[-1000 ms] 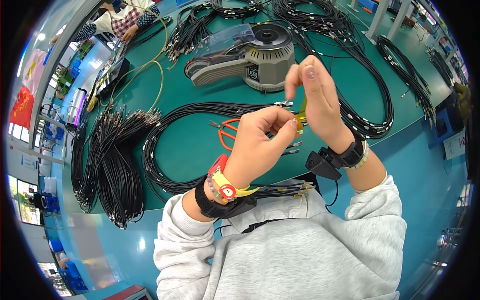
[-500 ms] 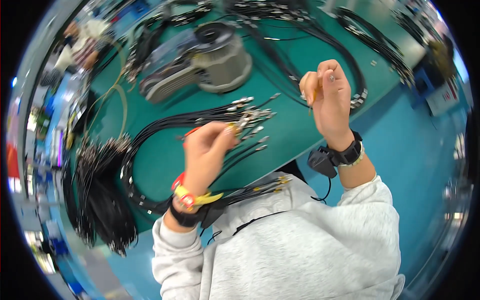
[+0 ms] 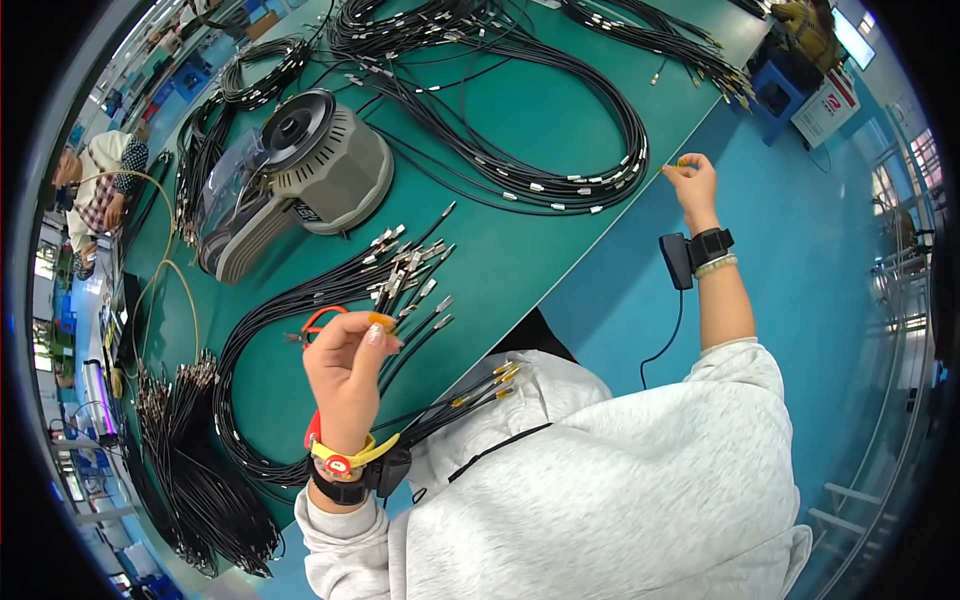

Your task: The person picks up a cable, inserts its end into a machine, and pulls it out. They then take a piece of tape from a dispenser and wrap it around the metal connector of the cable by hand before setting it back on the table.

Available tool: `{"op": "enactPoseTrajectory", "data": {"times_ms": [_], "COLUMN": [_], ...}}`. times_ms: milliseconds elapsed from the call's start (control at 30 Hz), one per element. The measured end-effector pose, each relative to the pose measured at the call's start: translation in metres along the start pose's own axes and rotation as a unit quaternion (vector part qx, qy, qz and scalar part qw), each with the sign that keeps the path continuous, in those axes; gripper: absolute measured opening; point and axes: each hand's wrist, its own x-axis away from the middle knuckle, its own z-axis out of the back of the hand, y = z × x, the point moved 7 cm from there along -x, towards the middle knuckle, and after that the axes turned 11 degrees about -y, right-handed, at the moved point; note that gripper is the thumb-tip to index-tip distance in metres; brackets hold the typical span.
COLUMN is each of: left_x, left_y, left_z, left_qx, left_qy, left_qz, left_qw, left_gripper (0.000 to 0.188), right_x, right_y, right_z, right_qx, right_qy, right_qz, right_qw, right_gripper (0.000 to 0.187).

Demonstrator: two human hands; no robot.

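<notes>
On a green surface (image 3: 500,240), a worker's hands part: the right hand (image 3: 694,188), near the left hand (image 3: 343,365) a second ago, now reaches out past the surface's edge, so the two no longer meet over the same cable ends. The left hand's thumb and forefinger pinch amber tape (image 3: 381,320) just beside the silver connectors (image 3: 405,268) of a curving black cable bundle (image 3: 232,345); orange-handled cutters (image 3: 322,316) lie partly behind it. The right hand's fingertips pinch a small amber scrap (image 3: 667,168), apparently tape, though it is too small to be sure. Yellow-banded cable ends (image 3: 500,390) lie by the worker's lap. The grey tape dispenser (image 3: 350,180) carries a black disc (image 3: 298,120) under its top rim and has a clear cover (image 3: 230,185); a white carton (image 3: 826,112) stands beyond, contents hidden.
</notes>
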Motion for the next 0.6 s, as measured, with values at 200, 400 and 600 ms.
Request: {"op": "enactPoseTrajectory", "data": {"times_ms": [200, 400, 600], "left_x": [-0.008, -0.012, -0.016], "left_y": [0.001, -0.032, -0.026], "left_z": [-0.022, -0.033, -0.045], "left_qx": [-0.038, -0.07, -0.094], "left_qy": [-0.022, -0.03, -0.048], "left_qz": [-0.005, -0.003, -0.041], "left_qw": [0.999, 0.997, 0.994], "left_gripper": [0.007, 0.008, 0.01], "right_x": [-0.014, -0.024, 0.022], "right_y": [0.008, 0.073, -0.064], "right_z": [-0.01, -0.001, -0.016], "right_qx": [0.019, -0.046, 0.126], "right_qy": [0.016, 0.05, 0.084], "right_qz": [0.031, 0.007, 0.192], "right_qw": [0.999, 0.998, 0.97], "right_gripper": [0.028, 0.043, 0.041]}}
